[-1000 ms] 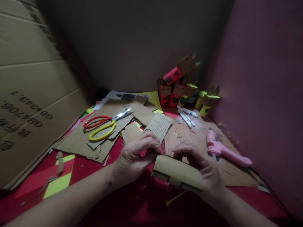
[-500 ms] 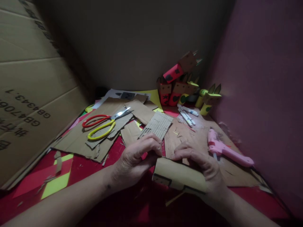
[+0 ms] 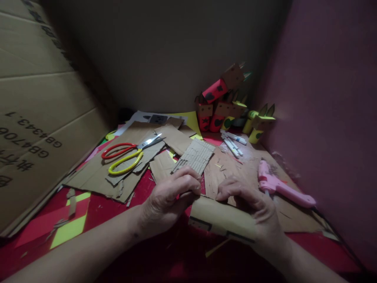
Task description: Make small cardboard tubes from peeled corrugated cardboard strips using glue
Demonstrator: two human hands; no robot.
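Note:
A curved piece of cardboard [image 3: 222, 215] with dark lines along its lower edge is between my two hands. My left hand [image 3: 172, 198] is closed at its left end, fingers pinching the top edge. My right hand [image 3: 253, 210] wraps round the right end, its fingertips bent over the upper edge. A thin yellowish strip [image 3: 217, 247] sticks out below the piece. Just beyond my left fingers lies a ribbed cardboard scrap [image 3: 196, 155]. My thumbs are mostly hidden.
Scissors [image 3: 137, 151] with red and yellow handles lie on cardboard at left. A pink glue gun [image 3: 282, 186] rests at right, near white markers [image 3: 234, 143]. Red and yellow cardboard figures [image 3: 218, 114] stand at the back. A large carton [image 3: 44, 118] rises on the left.
The cardboard piece has tilted slightly in my hands, its top edge bending a little. Both hands keep their hold and have hardly moved.

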